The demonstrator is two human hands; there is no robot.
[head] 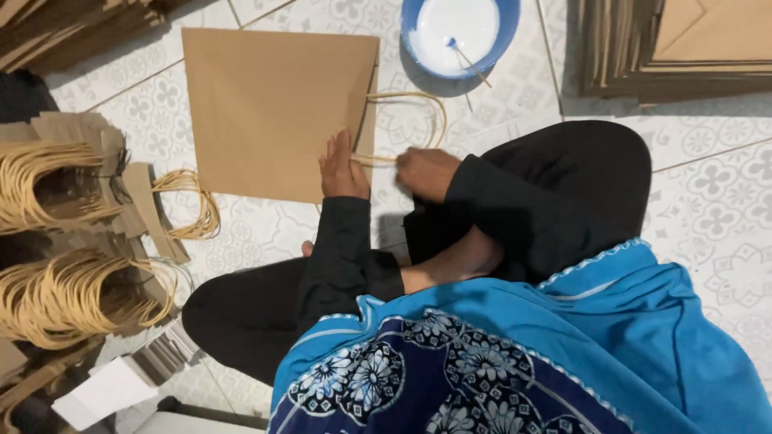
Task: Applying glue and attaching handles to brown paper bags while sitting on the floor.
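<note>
Left hand presses flat on the brown paper bag; right hand pinches its twisted-paper handle, which may tear loose under hard pulling.

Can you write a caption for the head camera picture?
Left hand presses a flat brown paper bag; right hand holds its rope handle.

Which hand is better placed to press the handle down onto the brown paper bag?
Probably the left hand: it already lies flat on the paper bag by its open edge. The right hand sits off the bag, pinching the cord handle.
</note>
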